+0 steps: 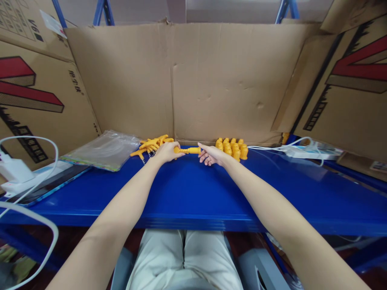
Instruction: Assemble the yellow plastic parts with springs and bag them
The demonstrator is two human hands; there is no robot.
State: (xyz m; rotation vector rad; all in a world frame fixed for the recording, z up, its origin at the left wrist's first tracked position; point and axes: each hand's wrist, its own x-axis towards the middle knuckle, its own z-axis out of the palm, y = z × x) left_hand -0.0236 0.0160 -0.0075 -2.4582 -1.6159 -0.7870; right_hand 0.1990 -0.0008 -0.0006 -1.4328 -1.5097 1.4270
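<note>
Near the back of the blue table, my left hand (167, 152) grips a slim yellow plastic piece (192, 150) with a knobbly, ridged shaft and a thicker smooth right end. The piece lies roughly level, pointing at my right hand (211, 154). That hand is open, its thumb and fingers apart beside the thick end; whether they touch it I cannot tell. Behind my left hand is a heap of yellow branched pieces (151, 144) with small metal chains (143, 158). Just beyond my right hand stand rows of small yellow figure-like pieces (232, 148).
Clear plastic bags (104, 150) lie left on the blue table (193, 189). A dark flat device (54, 185) and a white power strip with charger (18, 173) are further left. Another power strip (313, 152) with cables sits right. Cardboard (229, 76) walls the back and sides.
</note>
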